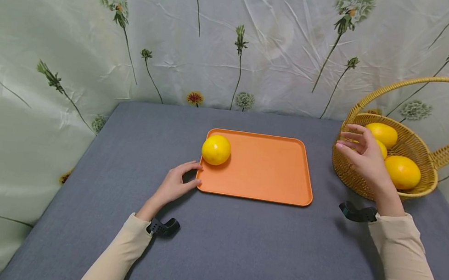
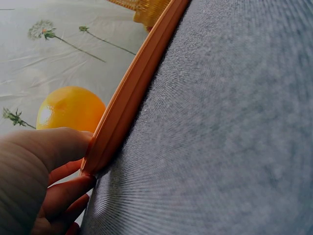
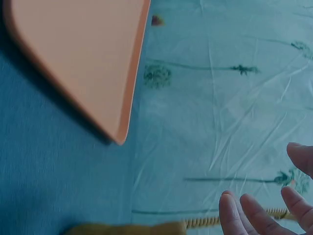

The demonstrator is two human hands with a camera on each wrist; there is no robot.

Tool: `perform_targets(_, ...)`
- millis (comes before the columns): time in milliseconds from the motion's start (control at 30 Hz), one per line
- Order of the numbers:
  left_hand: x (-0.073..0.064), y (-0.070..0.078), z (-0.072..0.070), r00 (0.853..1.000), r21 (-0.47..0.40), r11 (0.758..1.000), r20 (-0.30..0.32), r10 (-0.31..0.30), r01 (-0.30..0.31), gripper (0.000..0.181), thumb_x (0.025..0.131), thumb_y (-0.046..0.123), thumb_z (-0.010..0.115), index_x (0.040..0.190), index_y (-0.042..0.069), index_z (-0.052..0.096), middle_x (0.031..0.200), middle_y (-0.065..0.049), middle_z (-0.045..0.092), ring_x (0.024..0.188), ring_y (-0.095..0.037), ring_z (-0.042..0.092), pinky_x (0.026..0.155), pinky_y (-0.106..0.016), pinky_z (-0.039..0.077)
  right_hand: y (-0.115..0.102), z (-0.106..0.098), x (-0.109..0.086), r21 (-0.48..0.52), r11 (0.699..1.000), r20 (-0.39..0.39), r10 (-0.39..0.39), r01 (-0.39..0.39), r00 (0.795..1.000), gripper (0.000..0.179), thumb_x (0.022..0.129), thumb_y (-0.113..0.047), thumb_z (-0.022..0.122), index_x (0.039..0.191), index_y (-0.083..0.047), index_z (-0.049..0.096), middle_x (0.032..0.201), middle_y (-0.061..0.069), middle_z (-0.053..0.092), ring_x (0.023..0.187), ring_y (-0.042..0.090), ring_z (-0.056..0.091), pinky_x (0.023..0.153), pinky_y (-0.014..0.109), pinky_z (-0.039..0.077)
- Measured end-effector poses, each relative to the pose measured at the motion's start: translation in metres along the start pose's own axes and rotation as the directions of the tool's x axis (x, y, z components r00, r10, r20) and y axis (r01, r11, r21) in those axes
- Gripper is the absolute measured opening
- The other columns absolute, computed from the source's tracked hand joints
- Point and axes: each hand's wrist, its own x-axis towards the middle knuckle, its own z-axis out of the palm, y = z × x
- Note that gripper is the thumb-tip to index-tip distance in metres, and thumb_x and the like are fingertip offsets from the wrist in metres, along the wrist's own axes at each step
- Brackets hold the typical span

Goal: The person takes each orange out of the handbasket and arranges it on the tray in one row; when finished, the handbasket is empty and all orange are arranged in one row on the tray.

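Observation:
An orange rectangular tray (image 1: 263,167) lies flat. My left hand (image 1: 174,182) holds its left edge near the front corner; the thumb and bent fingers touch the rim (image 2: 129,93) in the left wrist view. Just above those fingers, a round, glossy yellow fruit (image 1: 216,149) sits at the tray's back left. My right hand (image 1: 365,158) is raised at the left side of a woven basket (image 1: 347,175), fingers loosely bent and holding nothing. Inside the basket are yellow fruits (image 1: 402,172), one partly hidden behind the hand. The right wrist view shows spread fingertips (image 3: 230,210).
A grey-blue cloth (image 1: 237,247) covers the table. The basket's tall arched handle (image 1: 435,81) rises at the far right. Behind the table hangs a pale sheet (image 1: 201,54) printed with dandelions. A dark wrist camera (image 1: 164,228) is strapped to each wrist.

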Motion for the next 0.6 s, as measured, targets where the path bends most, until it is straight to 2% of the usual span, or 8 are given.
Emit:
perform_targets(267,0.000,0.001,-0.001,1.000,-0.005,1.000,0.002,0.006,-0.006,0.042,0.082,0.019,0.071,0.121,0.005,0.061,0.132,-0.016,0.057,0.133,-0.034,0.044,0.111,-0.054,0.032,0.017,-0.026,-0.001,-0.048,0.999,-0.105,-0.006,0.001,0.994,0.044,0.091,-0.009,0.057,0.129,-0.027,0.043,0.108,-0.025,0.050,0.091,-0.015,0.053,0.073,0.001,0.045)
perform_targets(600,-0.001,-0.001,0.000,1.000,0.010,1.000,-0.002,0.008,-0.008,0.042,0.082,0.020,0.071,0.120,0.006,0.061,0.132,-0.016,0.058,0.132,-0.033,0.045,0.111,-0.053,0.032,0.037,-0.048,-0.002,-0.208,0.973,-0.142,0.068,-0.096,0.988,0.038,0.091,-0.025,0.059,0.121,-0.039,0.041,0.107,-0.032,0.039,0.094,-0.015,0.042,0.072,-0.003,0.036)
